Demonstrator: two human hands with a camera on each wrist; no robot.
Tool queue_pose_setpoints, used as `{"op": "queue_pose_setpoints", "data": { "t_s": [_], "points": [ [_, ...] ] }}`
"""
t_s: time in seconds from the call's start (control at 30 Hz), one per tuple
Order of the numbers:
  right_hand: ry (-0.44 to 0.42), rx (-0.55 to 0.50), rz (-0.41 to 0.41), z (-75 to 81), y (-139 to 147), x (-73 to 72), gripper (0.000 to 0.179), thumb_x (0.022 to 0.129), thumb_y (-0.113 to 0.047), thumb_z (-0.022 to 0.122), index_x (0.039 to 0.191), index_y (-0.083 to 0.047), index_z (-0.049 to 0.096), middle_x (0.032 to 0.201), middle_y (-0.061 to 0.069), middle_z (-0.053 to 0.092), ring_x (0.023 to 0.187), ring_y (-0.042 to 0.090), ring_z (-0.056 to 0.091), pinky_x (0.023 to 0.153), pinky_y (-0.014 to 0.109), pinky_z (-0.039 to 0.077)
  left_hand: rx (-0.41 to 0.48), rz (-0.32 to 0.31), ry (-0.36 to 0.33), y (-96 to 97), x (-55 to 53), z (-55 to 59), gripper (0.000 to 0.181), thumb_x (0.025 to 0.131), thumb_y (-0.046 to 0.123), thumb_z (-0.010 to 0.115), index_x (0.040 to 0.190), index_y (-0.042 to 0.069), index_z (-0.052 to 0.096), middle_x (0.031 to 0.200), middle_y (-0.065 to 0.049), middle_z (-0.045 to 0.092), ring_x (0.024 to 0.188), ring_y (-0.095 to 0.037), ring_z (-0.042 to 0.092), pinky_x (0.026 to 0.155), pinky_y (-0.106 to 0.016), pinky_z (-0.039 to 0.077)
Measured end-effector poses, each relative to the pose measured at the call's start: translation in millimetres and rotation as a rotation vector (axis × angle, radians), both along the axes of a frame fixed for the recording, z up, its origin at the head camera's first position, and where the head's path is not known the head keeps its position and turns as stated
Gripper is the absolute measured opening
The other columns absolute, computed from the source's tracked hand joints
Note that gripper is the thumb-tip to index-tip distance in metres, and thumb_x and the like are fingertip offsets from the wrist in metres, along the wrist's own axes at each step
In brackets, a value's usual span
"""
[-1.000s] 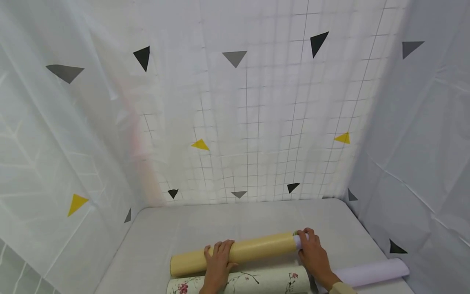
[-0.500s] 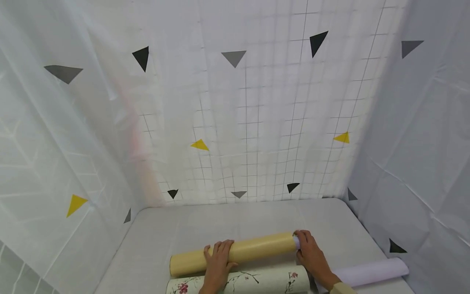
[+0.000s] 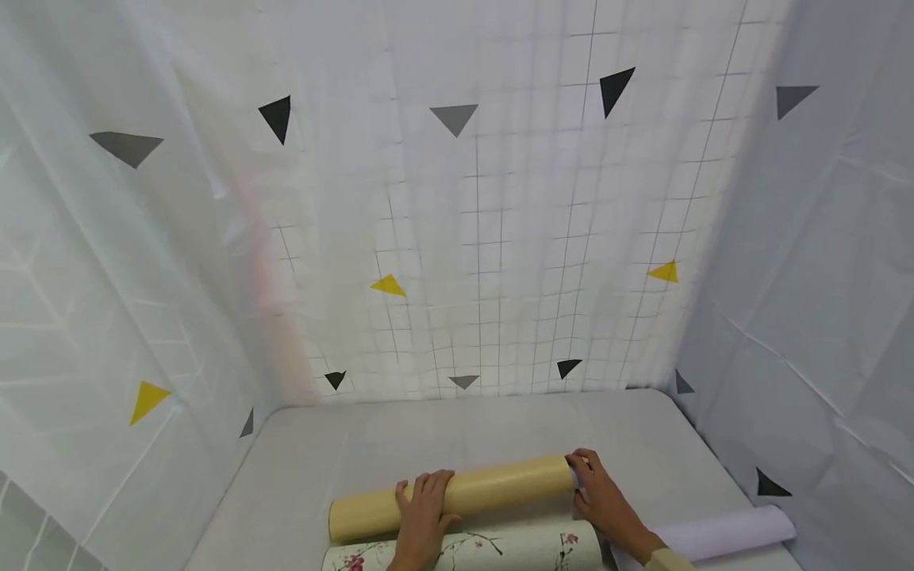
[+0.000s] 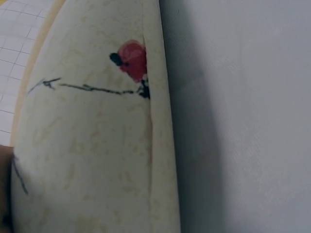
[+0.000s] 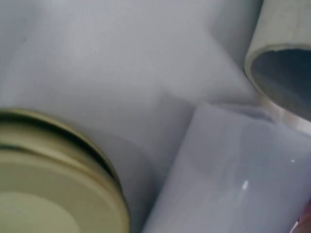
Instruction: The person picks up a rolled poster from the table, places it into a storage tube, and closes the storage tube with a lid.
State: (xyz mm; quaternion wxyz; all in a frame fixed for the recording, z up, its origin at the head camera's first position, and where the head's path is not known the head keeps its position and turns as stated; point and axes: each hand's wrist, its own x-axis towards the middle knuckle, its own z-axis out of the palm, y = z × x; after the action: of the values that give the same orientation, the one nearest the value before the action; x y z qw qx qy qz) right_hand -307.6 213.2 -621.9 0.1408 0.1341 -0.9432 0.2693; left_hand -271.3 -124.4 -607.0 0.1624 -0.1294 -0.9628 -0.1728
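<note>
A yellow tube (image 3: 507, 482) lies slantwise across the near part of the white table. My left hand (image 3: 423, 515) holds it left of its middle, fingers over the top and thumb on the near side. At the right end, my right hand (image 3: 603, 496) grips a short whitish piece (image 3: 574, 477) that sticks out of the tube; the fingers mostly cover it. In the right wrist view, the rounded yellow-green end (image 5: 53, 179) shows a raised rim and a dark gap. A floral roll (image 3: 514, 547), cream with red blossoms, lies under my left wrist.
A glossy white roll (image 3: 721, 533) lies at the right beside the hollow end of the floral roll, partly behind my right forearm. White sheeting (image 3: 457, 333) with triangles and grid lines rises behind the white table (image 3: 457, 424) and at both sides.
My right hand has moved slightly left toward the yellow tube, and less of the whitish piece shows at its end. The left hand has kept its place.
</note>
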Motion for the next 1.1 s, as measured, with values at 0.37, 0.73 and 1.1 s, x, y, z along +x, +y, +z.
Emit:
{"op": "queue_pose_setpoints", "data": {
  "t_s": [0.37, 0.73, 1.1],
  "points": [
    [-0.054, -0.019, 0.043, 5.2, -3.1, -2.9, 0.061, 0.08, 0.006, 0.073, 0.138, 0.003, 0.054, 0.133, 0.01, 0.057, 0.128, 0.032, 0.062, 0.107, 0.05, 0.05, 0.003, 0.009, 0.031, -0.5, -2.8, -3.2, 0.069, 0.073, 0.035, 0.087, 0.134, 0.02, 0.059, 0.131, 0.002, 0.067, 0.118, -0.025, 0.057, 0.102, -0.065, 0.031],
    [-0.127, -0.076, 0.049, 9.0, -6.3, -2.2, 0.06, 0.079, 0.004, 0.067, 0.138, 0.004, 0.055, 0.134, 0.011, 0.058, 0.119, 0.024, 0.063, 0.099, 0.042, 0.055, -0.01, 0.01, 0.028, -0.2, -0.7, -0.6, 0.07, 0.072, 0.035, 0.087, 0.135, 0.019, 0.059, 0.132, 0.002, 0.067, 0.119, -0.025, 0.057, 0.103, -0.064, 0.031],
    [-0.14, -0.15, 0.069, 7.6, -5.8, -0.4, 0.059, 0.084, 0.008, 0.061, 0.141, 0.002, 0.052, 0.138, 0.013, 0.059, 0.116, 0.024, 0.065, 0.092, 0.033, 0.058, 0.008, 0.012, 0.01, 1.1, 2.1, 2.2, 0.069, 0.073, 0.034, 0.087, 0.134, 0.018, 0.059, 0.132, 0.001, 0.067, 0.118, -0.026, 0.057, 0.102, -0.065, 0.031]
  ]
}}
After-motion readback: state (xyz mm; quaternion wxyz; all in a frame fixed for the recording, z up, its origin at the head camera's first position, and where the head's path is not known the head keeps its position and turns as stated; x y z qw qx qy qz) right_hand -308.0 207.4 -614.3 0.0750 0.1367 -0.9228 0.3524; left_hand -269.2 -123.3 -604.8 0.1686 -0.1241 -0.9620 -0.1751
